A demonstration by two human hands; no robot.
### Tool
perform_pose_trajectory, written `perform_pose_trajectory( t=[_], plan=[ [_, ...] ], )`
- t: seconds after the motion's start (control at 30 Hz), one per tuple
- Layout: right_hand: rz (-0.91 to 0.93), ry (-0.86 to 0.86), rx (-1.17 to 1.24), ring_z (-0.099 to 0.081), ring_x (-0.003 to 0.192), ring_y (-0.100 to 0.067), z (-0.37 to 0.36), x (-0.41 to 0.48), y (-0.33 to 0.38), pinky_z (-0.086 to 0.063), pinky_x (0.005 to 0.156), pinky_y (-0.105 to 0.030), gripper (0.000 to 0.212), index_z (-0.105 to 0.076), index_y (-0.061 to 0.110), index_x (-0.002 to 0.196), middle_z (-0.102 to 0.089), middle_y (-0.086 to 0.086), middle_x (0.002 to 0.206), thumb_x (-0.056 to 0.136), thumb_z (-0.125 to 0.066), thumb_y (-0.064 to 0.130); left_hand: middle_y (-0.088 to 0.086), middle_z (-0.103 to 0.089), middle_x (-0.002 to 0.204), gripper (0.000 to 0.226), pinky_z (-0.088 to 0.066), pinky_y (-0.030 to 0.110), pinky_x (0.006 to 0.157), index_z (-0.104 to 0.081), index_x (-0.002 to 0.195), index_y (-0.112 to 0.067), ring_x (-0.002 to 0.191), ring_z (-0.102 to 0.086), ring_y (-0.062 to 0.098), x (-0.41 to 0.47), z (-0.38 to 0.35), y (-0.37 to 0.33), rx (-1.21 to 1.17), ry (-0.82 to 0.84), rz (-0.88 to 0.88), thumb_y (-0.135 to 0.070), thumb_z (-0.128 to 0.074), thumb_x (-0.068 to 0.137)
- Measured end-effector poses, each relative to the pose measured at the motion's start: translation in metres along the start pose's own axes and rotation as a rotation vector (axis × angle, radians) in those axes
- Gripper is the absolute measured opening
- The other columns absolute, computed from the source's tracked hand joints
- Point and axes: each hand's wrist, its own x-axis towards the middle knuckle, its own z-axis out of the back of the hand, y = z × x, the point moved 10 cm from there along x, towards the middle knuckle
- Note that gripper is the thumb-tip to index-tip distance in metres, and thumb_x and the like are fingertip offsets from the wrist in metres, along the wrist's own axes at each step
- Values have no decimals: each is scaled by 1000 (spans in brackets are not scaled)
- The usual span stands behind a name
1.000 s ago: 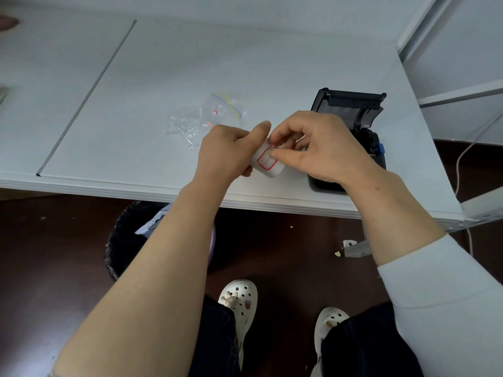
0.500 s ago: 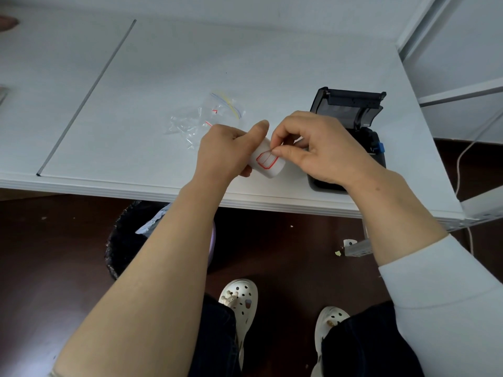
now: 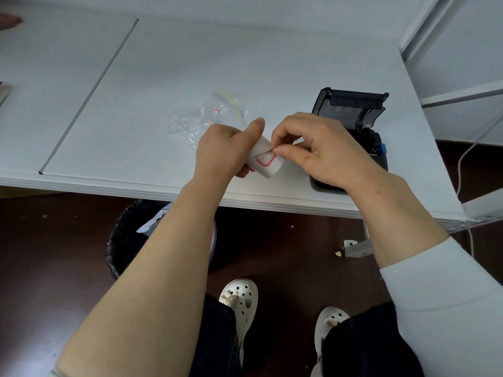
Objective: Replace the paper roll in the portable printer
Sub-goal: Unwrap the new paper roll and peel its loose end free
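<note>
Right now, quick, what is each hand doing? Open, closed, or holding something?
Left hand: closed around the paper roll, holding it.
Right hand: thumb and finger pinching the red-edged sticker on the roll.

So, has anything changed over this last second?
Barely. The right hand tightened its thumb-and-forefinger pinch on the top edge of the red-bordered sticker on the paper roll; that edge now seems slightly lifted. The left hand kept gripping the roll. The printer, lid open, and the plastic bag stayed put.
</note>
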Motion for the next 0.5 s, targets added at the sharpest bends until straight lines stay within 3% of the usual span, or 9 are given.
perform_pose_trajectory(
  t=[0.33,0.5],
  plan=[
    [48,-41,40,-58,84,-13,2,-2,4,-54,75,-36,4,-63,11,89,-52,2,95,85,-61,12,0,-58,37,43,-50,26,51,-62,59,-8,35,-54,21,2,3,6,-46,-12,67,-46,-59,80],
    [88,-73,19,-54,83,0,5,-4,8,-52,72,-25,6,-63,8,90,-44,6,105,86,-60,10,9,-64,50,43,-53,32,58,-62,63,-7,40,-57,25,1,3,6,-50,-28,79,-46,-58,80]
  ],
)
